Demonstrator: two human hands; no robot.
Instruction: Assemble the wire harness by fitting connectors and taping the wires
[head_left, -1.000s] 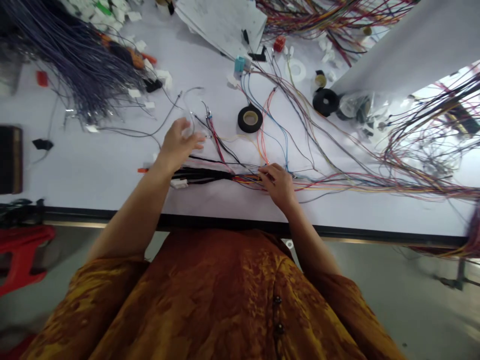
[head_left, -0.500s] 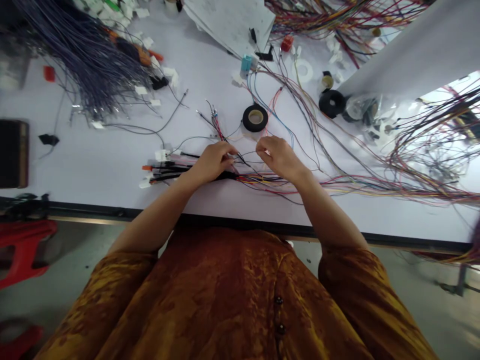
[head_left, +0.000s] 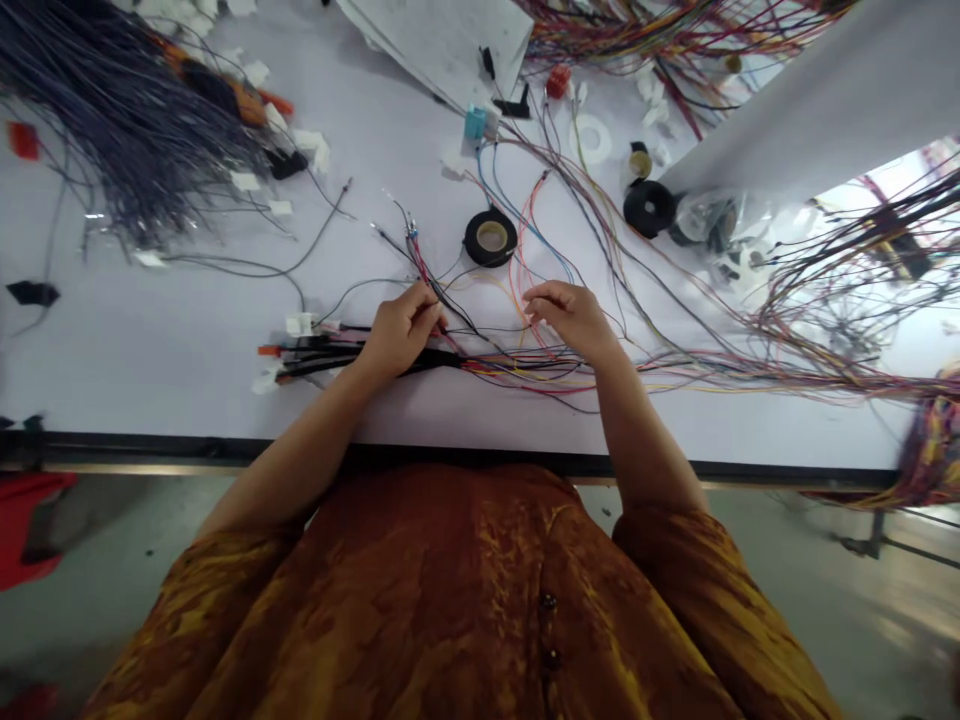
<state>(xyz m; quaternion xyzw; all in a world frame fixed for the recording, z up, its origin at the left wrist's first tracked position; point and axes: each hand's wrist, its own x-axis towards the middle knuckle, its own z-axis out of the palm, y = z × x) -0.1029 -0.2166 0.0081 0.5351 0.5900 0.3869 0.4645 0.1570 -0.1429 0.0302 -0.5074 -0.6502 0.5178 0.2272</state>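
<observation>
My left hand (head_left: 405, 328) is closed in a pinch round a small group of red and black wires (head_left: 424, 268), whose metal-tipped ends stick out beyond the fingers. Under and beside that hand lies a wire harness (head_left: 442, 359), its branches wrapped in black and ending in connectors at the left. My right hand (head_left: 571, 318) hovers over loose wires, fingers loosely bent and apart, with nothing visible in its grasp. Between and beyond both hands rests a black tape roll (head_left: 491, 238). A thin dark wire runs between the hands.
Dark blue wires (head_left: 150, 130) are heaped at the upper left. A light blue connector (head_left: 475, 122), a red connector (head_left: 558, 82) and paper sheets (head_left: 450, 40) lie farther back. Another black roll (head_left: 649, 208) sits near a pale slanted post (head_left: 780, 100). The table's dark edge (head_left: 465, 458) runs before me.
My right hand's fingers have loosened from their pinch. My left hand still grips the wires, now slightly farther from the right. The whole view has shifted, moving most things leftward.
</observation>
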